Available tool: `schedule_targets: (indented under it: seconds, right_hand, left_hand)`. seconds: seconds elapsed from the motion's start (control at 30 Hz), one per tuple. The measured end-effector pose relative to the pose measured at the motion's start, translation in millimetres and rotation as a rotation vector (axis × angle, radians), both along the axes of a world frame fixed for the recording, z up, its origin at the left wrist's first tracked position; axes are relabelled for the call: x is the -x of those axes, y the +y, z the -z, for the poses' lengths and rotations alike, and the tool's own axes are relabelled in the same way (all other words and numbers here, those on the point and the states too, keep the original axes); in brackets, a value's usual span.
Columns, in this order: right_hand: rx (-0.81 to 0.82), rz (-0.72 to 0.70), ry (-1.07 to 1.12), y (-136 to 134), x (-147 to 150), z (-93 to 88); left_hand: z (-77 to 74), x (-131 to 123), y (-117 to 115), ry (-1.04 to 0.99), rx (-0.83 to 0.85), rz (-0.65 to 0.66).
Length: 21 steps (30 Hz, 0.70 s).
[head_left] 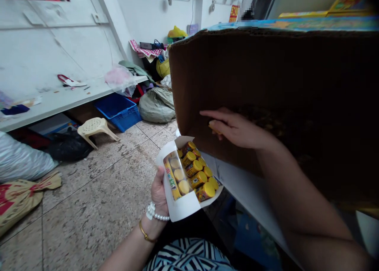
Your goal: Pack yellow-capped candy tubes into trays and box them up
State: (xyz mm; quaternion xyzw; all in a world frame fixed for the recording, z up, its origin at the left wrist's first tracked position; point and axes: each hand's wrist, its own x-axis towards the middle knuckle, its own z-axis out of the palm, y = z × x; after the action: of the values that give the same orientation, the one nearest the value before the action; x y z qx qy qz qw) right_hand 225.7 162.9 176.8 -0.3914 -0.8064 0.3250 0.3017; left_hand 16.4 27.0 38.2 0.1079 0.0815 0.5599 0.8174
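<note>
White box (184, 207), yellow tubs (199, 179) — in left hand (160, 190)

1. Around the wrist of the left hand (160, 190) runs a bracelet of round, white, pearl-like beads (162, 217), each glossy and evenly sized.
2. Beside the beads sits a chunky white wrist piece (150, 210); it is too small and blurred to say whether it is a watch or an ornament.
3. Farther up the forearm is a thin, gold-coloured, rounded bangle (145, 232).
4. The right hand (229, 127) has slender fingers, and its forearm is bare.
5. A garment with angular black, white and light-blue stripes (189, 255) covers the body, with plain black cloth (204, 227) beyond it.
</note>
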Motion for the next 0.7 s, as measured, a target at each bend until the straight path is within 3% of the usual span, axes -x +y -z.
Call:
schedule_targets:
  seconds: [0.07,0.17,0.23,0.37,0.5,0.57,0.7]
  right_hand:
    - [-0.107,-0.068,-0.119,-6.0,-3.4,-3.5]
    - [-0.077,-0.112,-0.059,-17.7,3.3,-4.1]
    - [-0.057,-0.093,-0.054,-24.9,14.0,-1.2]
    - [-0.203,-0.116,-0.199,-36.8,42.3,9.7]
    - [-0.275,-0.177,-0.256,-33.6,47.1,11.8]
    - [-0.286,-0.067,-0.256,-22.0,24.6,8.0]
    - [-0.233,0.399,-0.426,10.7,-56.2,11.7]
  left_hand:
    - [2.5,-1.8,0.4,-0.013,-0.024,0.021]
    - [3.0,-3.8,0.2,0.002,-0.020,0.016]
    - [1.6,-4.5,-0.5,0.019,-0.030,0.007]
    - [-2.7,-7.2,-1.2,0.024,-0.090,0.020]
    - [-3.3,-12.5,0.3,0.006,-0.125,0.026]
    - [-1.0,-12.8,0.1,-0.007,-0.141,0.063]
    - [0.6,-1.8,-6.1,-0.043,-0.175,-0.014]
